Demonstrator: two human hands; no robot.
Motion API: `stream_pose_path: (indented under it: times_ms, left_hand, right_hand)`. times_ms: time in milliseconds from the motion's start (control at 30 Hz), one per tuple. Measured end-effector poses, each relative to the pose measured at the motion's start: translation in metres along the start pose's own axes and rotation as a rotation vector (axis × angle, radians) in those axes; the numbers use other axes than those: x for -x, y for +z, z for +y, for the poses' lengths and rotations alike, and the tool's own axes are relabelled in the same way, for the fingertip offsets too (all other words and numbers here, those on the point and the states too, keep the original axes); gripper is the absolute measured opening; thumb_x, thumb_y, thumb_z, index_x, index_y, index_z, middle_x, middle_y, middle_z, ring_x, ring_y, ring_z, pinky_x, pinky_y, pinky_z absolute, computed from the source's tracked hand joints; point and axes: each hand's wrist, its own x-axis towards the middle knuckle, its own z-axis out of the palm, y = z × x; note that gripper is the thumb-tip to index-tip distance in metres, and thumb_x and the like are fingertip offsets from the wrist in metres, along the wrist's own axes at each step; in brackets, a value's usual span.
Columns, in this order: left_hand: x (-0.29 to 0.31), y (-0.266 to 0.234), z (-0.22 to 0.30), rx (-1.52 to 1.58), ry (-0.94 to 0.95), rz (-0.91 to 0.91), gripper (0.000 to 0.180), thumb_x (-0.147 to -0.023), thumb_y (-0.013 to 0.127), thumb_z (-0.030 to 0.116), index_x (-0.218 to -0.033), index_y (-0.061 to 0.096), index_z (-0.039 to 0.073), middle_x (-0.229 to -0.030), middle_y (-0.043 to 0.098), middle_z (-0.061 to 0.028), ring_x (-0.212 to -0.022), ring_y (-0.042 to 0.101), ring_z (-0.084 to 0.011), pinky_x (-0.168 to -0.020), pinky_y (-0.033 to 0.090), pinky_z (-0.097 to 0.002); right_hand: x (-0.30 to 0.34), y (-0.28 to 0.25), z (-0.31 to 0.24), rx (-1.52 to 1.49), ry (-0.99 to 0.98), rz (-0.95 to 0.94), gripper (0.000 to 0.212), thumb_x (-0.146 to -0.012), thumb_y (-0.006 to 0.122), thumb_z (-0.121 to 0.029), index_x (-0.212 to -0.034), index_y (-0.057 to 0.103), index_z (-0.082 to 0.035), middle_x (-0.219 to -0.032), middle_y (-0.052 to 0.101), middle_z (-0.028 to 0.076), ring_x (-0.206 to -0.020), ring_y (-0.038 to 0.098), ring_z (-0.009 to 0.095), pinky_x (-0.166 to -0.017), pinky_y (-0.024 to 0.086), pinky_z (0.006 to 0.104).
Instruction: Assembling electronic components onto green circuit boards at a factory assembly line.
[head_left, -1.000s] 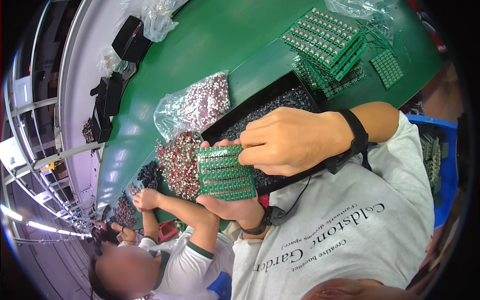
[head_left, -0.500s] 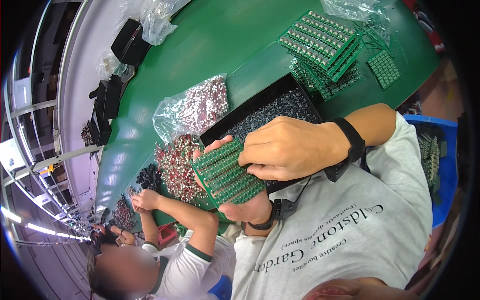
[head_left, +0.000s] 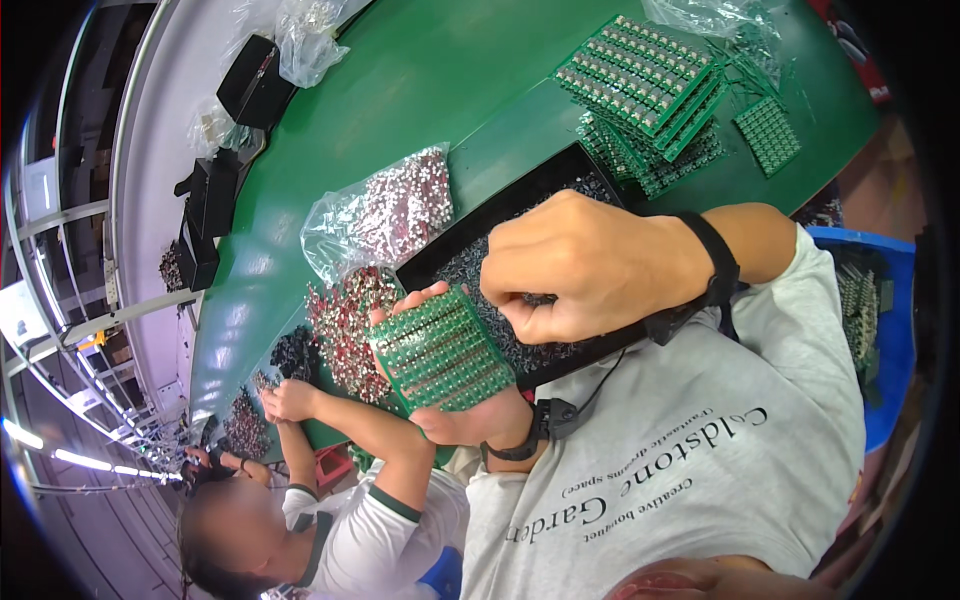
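the small green circuit board (head_left: 440,350) sits tilted in the left hand (head_left: 470,410), which cups it from underneath; fingertips (head_left: 405,303) show past the board's far edge, while the palm and most of the fingers are hidden behind it. the board's face is packed with rows of tiny parts, too fine to tell apart.

just beside it, toward the far side, the right hand (head_left: 590,265) is curled into a loose fist with the knuckles up. its fingertips are tucked under and out of sight, so i cannot tell whether they pinch anything. a dark strap wraps that wrist, and a thin cord runs down from it.

under the right hand lies a black tray (head_left: 470,245) full of small dark components (head_left: 470,270); the hand covers a good part of it. to the left of the tray are a clear bag of reddish-silver parts (head_left: 390,210) and a loose heap of the same (head_left: 345,325).

beyond the right hand, well apart, stacks of green boards (head_left: 640,70) rest on the green table (head_left: 450,90), with crumpled plastic partly cut off by the frame edge.

below the left hand, a co-worker's hand (head_left: 290,400) reaches to the table edge. a blue bin (head_left: 895,330) shows past the right forearm, its contents hard to read.
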Motion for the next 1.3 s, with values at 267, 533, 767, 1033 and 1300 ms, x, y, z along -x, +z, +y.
stream_pose_path:
  times_ms: [267,533,767,1033,1300]
  left_hand:
    - [0.006,0.014,-0.002,-0.307,-0.024,0.141,0.101,-0.086,0.055,0.070,-0.150,0.023,-0.002,-0.134,0.048,-0.0237,-0.122,0.051,-0.0402,-0.107,0.041,-0.0530]
    - [0.012,0.022,-0.012,-0.490,0.018,0.107,0.106,-0.084,0.051,0.077,-0.150,0.022,-0.001,-0.132,0.048,-0.0257,-0.119,0.052,-0.0377,-0.105,0.040,-0.0517]
    - [0.014,0.022,-0.017,-0.475,0.104,0.131,0.108,-0.083,0.055,0.077,-0.149,0.022,-0.003,-0.131,0.048,-0.0257,-0.119,0.052,-0.0376,-0.103,0.042,-0.0502]
    - [0.012,0.026,-0.012,-0.539,0.123,0.120,0.110,-0.081,0.058,0.077,-0.148,0.023,-0.003,-0.130,0.047,-0.0245,-0.119,0.051,-0.0368,-0.104,0.041,-0.0506]
    - [0.014,0.025,-0.006,-0.448,0.063,0.098,0.104,-0.083,0.060,0.070,-0.148,0.025,-0.003,-0.131,0.047,-0.0243,-0.119,0.051,-0.0369,-0.105,0.041,-0.0507]
  right_hand:
    - [0.001,0.009,-0.003,0.001,-0.042,-0.073,0.021,-0.073,0.073,-0.007,-0.093,0.064,-0.003,-0.083,0.059,0.009,-0.069,0.061,0.028,-0.059,0.052,0.0370]
    - [0.007,0.015,-0.004,0.040,-0.132,-0.026,0.021,-0.075,0.074,-0.009,-0.094,0.065,-0.003,-0.091,0.063,0.007,-0.080,0.063,0.026,-0.067,0.055,0.0337]
    - [0.007,0.013,-0.010,0.071,-0.089,-0.031,0.021,-0.075,0.075,-0.010,-0.093,0.066,-0.003,-0.088,0.062,0.007,-0.071,0.063,0.024,-0.060,0.055,0.0321]
    - [0.011,0.018,-0.013,0.051,-0.054,-0.036,0.019,-0.074,0.074,-0.008,-0.091,0.066,-0.003,-0.079,0.061,0.007,-0.061,0.062,0.023,-0.053,0.053,0.0328]
    - [0.003,0.012,-0.012,0.034,-0.059,-0.018,0.015,-0.068,0.071,-0.005,-0.078,0.059,-0.005,-0.072,0.056,0.007,-0.054,0.057,0.026,-0.047,0.048,0.0355]
